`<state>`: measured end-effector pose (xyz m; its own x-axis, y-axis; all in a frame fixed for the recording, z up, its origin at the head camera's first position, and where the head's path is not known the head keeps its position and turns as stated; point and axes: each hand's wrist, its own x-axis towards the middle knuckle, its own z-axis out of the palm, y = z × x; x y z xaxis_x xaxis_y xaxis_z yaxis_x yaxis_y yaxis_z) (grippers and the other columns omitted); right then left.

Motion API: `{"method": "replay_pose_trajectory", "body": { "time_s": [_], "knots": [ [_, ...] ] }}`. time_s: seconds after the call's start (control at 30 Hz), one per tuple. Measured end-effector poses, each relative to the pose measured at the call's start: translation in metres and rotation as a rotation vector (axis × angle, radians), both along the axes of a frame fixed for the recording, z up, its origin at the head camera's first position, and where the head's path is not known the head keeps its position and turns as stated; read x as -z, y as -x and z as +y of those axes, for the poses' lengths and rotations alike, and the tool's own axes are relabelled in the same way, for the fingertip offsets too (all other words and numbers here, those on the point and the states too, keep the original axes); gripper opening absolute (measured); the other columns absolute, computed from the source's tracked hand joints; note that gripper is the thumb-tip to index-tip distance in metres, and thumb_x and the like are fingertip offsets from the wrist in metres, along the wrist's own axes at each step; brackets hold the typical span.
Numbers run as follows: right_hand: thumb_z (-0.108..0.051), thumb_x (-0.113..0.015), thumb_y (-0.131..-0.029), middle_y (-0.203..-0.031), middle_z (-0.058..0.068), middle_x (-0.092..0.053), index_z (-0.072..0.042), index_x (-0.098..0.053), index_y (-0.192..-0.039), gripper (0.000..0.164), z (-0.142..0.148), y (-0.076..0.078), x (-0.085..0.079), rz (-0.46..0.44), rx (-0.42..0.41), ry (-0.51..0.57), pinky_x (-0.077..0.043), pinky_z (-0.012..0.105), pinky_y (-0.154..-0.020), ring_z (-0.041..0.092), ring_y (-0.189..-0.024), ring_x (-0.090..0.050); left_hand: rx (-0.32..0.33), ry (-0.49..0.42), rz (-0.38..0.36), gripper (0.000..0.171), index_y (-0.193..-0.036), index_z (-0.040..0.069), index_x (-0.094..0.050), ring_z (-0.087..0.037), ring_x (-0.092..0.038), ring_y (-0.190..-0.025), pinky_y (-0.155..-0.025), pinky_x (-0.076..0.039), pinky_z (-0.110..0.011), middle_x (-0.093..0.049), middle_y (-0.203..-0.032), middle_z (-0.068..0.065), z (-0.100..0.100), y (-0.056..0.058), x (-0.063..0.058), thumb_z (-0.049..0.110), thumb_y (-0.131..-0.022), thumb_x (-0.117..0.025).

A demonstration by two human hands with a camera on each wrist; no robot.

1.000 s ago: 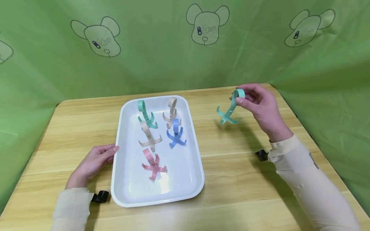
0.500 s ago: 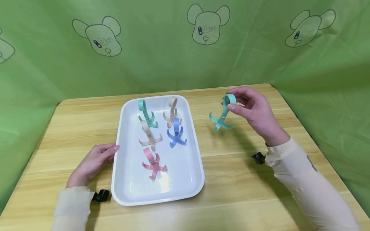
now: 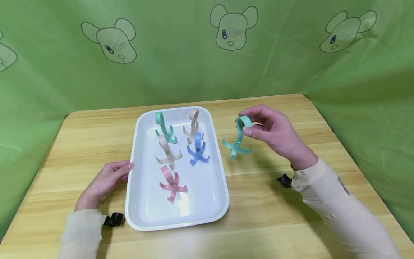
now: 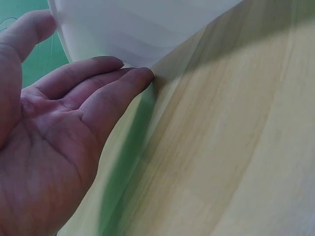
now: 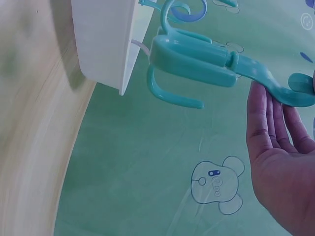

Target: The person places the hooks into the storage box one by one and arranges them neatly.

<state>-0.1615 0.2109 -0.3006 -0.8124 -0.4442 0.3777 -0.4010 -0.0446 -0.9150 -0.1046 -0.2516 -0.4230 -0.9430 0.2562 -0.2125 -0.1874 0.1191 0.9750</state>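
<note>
My right hand (image 3: 273, 135) pinches the curled top of a teal four-pronged rotating hanger hook (image 3: 239, 137). The hook hangs prongs down, just right of a white tray (image 3: 203, 190). In the right wrist view the fingers lie along the teal hook's neck (image 5: 251, 68). My left hand (image 3: 105, 181) holds the tray's left side, thumb on the rim and fingertips against the outer wall (image 4: 123, 29). Inside the tray stand a green hook (image 3: 165, 133), two beige hooks (image 3: 193, 126), a blue hook (image 3: 197, 153) and a pink hook (image 3: 173, 185).
Wooden table surface (image 3: 258, 216) surrounds the tray. A green curtain (image 3: 181, 72) printed with bear heads encloses the back and sides. A small black wrist device (image 3: 114, 219) sits by the left cuff and another black device (image 3: 284, 181) by the right.
My right hand has carried the teal hook leftward and toward me, closer to the tray's right rim. The left hand stays on the tray, and the hooks inside have not moved.
</note>
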Motion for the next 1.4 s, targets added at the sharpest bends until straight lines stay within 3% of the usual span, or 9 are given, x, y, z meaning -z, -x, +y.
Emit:
{"method": "replay_pose_trajectory", "body": {
  "time_s": [0.5,0.87,1.4],
  "knots": [
    [0.009,-0.072,-0.085,-0.11,0.017,-0.064,0.011,-0.059,-0.118,0.036,-0.025,-0.011,0.002,0.001,-0.103,-0.088,-0.057,0.031,-0.078,0.027,-0.093,-0.063,-0.008,0.013,-0.004,0.053,-0.132,-0.021,-0.044,-0.014,-0.064,-0.106,-0.09,-0.053,-0.031,-0.048,-0.134,-0.036,0.002,-0.001,0.002,0.023,-0.104,-0.052],
    [0.004,-0.075,-0.083,-0.113,0.013,-0.064,0.0,-0.063,-0.12,0.039,-0.049,-0.016,0.003,-0.076,-0.183,-0.177,-0.059,0.041,-0.075,0.031,-0.103,-0.06,-0.009,0.006,-0.003,0.053,-0.131,-0.021,-0.044,-0.014,-0.064,-0.107,-0.091,-0.052,-0.03,-0.049,-0.134,-0.035,0.0,-0.001,0.002,0.024,-0.104,-0.052],
    [0.004,-0.077,-0.083,-0.118,0.012,-0.061,0.0,-0.063,-0.119,0.039,-0.066,-0.02,0.013,-0.131,-0.261,-0.222,-0.057,0.041,-0.084,0.029,-0.105,-0.059,-0.011,0.016,-0.019,0.054,-0.133,-0.02,-0.043,-0.013,-0.063,-0.108,-0.092,-0.052,-0.031,-0.045,-0.137,-0.035,0.001,-0.001,-0.001,0.025,-0.104,-0.052]
  ]
}}
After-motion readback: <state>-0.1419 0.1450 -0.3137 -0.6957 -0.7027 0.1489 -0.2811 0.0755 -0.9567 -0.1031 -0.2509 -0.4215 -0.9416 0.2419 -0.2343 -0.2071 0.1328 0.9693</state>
